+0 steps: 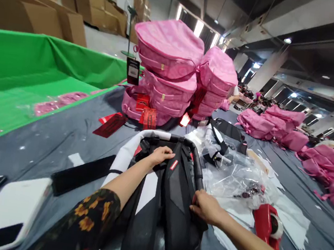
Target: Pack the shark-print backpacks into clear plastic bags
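Note:
A black backpack (177, 200) lies in front of me with its shoulder straps facing up and a small red label on one strap. White wrapping (127, 148) covers the left part of its raised rim, and a white strip (148, 190) lies on the left strap. My left hand (162, 156) is closed at the top of the straps, fingertips against the right one. With curled fingers, my right hand (206, 206) grips the black edge on the bag's right side.
Stacked pink bags (170, 55) with red tags stand behind. To the right are clear plastic wrapping (234, 177) and a red tape dispenser (267, 224). On the left lie a white power bank (9, 211), a black flat item (83, 173) and a green-lined bin (15, 64).

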A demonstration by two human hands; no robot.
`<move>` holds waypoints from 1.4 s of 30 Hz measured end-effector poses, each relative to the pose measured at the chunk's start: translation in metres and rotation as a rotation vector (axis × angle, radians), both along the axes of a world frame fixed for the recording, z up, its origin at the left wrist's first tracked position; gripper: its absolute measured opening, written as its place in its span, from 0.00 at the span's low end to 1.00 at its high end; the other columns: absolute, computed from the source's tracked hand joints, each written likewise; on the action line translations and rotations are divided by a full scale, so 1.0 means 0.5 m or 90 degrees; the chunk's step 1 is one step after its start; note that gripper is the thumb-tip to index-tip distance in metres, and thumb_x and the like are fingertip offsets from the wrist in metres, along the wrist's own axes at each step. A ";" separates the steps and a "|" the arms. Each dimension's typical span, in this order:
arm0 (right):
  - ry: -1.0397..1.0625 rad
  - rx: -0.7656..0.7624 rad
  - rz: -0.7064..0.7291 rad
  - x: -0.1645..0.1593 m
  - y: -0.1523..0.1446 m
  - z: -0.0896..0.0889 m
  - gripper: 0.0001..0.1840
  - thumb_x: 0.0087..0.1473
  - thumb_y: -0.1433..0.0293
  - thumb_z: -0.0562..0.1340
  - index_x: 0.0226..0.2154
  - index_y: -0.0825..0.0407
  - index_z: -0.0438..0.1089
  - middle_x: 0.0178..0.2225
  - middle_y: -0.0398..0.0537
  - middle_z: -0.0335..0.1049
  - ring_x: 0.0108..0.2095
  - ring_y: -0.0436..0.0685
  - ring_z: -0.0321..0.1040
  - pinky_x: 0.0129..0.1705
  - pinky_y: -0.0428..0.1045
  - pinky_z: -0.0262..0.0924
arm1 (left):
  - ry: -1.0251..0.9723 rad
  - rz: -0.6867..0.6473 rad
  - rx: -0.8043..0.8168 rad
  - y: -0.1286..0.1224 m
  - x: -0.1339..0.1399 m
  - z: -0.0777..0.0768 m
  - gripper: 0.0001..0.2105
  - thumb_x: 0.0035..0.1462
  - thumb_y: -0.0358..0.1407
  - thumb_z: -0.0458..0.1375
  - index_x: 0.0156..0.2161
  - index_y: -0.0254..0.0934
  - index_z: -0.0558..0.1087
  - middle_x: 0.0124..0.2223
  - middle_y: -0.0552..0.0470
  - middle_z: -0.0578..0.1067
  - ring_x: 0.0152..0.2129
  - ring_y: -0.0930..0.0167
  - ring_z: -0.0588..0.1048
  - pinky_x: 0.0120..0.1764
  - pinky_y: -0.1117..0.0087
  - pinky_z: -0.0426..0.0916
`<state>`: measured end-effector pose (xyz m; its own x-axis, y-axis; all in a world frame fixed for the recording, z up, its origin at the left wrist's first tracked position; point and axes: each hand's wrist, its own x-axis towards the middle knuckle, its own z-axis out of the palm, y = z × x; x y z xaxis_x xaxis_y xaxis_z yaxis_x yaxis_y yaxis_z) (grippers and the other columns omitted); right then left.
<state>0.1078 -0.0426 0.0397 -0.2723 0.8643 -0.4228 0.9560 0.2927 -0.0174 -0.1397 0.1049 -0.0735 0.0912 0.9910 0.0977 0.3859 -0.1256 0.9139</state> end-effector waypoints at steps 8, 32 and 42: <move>0.083 -0.090 -0.047 0.019 0.028 -0.013 0.12 0.53 0.65 0.70 0.33 0.52 0.67 0.31 0.44 0.71 0.33 0.55 0.69 0.31 0.46 0.53 | -0.163 0.004 0.005 0.016 0.001 -0.035 0.20 0.41 0.55 0.66 0.27 0.39 0.73 0.34 0.52 0.74 0.35 0.66 0.71 0.42 0.65 0.65; 0.320 0.003 -0.146 0.059 0.097 0.040 0.18 0.60 0.73 0.57 0.52 0.54 0.69 0.23 0.42 0.73 0.25 0.54 0.72 0.33 0.46 0.64 | 0.230 0.057 0.025 -0.009 0.032 -0.002 0.10 0.50 0.43 0.65 0.23 0.41 0.75 0.32 0.50 0.77 0.39 0.59 0.72 0.53 0.56 0.58; 0.388 0.166 0.301 -0.048 -0.012 -0.020 0.17 0.65 0.66 0.58 0.54 0.49 0.67 0.46 0.51 0.74 0.50 0.57 0.69 0.55 0.52 0.57 | 0.354 0.013 0.045 -0.031 0.036 0.041 0.16 0.58 0.48 0.58 0.27 0.39 0.76 0.37 0.44 0.78 0.44 0.54 0.73 0.53 0.54 0.60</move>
